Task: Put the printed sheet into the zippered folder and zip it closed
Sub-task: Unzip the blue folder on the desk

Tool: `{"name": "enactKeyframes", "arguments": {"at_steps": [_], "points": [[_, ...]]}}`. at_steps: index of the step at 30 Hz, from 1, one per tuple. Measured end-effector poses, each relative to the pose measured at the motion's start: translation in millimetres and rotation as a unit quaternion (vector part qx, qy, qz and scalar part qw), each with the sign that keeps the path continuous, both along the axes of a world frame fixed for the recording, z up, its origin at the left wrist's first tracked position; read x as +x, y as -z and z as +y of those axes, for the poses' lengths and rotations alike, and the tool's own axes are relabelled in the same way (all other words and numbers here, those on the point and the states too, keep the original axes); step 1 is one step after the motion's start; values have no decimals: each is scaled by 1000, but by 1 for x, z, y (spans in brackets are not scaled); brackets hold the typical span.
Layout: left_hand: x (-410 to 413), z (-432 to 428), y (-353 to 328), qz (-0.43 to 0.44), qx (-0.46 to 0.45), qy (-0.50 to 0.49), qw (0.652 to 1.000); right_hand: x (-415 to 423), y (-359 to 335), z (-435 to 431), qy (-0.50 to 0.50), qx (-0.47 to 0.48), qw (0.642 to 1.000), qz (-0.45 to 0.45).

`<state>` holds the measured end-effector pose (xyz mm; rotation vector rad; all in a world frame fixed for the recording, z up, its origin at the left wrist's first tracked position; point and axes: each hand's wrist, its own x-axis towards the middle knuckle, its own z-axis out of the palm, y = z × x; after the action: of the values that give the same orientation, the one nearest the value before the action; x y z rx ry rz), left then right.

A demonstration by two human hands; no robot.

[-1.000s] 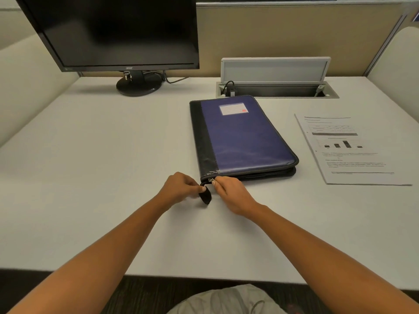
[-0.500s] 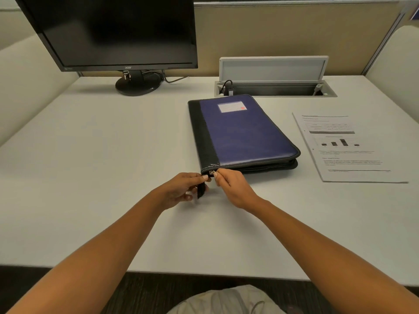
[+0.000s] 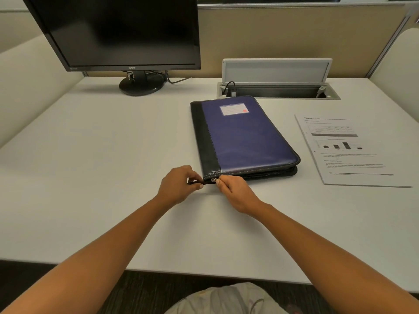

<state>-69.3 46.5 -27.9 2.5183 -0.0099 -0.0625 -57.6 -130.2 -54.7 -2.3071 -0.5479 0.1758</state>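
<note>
A blue zippered folder (image 3: 244, 137) with a black spine lies shut on the white desk (image 3: 102, 166), its near left corner towards me. My left hand (image 3: 179, 185) pinches the black end tab of the zipper at that corner and holds it out flat to the left. My right hand (image 3: 235, 192) pinches the small metal zipper pull just right of the tab. The printed sheet (image 3: 347, 150), with a table and a bar chart, lies flat on the desk to the right of the folder, untouched.
A black monitor (image 3: 118, 32) on a round stand stands at the back left. Behind the folder is an open cable box (image 3: 276, 87) with its lid raised. Beige partition walls close the back and both sides.
My left hand has swung the black zipper tab from hanging down to lying flat towards the left. My right hand stays pinched at the zipper pull. Folder and sheet have not moved.
</note>
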Motion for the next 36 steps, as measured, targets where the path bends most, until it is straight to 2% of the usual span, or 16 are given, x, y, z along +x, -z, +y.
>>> {"name": "enactKeyframes", "arguments": {"at_steps": [4, 7, 14, 21, 29, 36], "points": [[-3, -2, 13, 19, 49, 34, 998, -2, 4, -2, -7, -48, 999, 3], [-4, -3, 17, 36, 49, 41, 997, -3, 5, 1, -38, -130, 991, -23], [0, -11, 16, 98, -34, 16, 995, -8, 1, 6, -117, -197, 972, -53], [9, -9, 18, 122, -70, 28, 990, -12, 0, 12, -127, -196, 971, -55], [12, 6, 16, 151, -156, 61, 974, -6, 3, 8, -107, -177, 977, -57], [14, 20, 17, 112, -103, 93, 984, 3, 3, -7, -56, -147, 987, -23]]}}
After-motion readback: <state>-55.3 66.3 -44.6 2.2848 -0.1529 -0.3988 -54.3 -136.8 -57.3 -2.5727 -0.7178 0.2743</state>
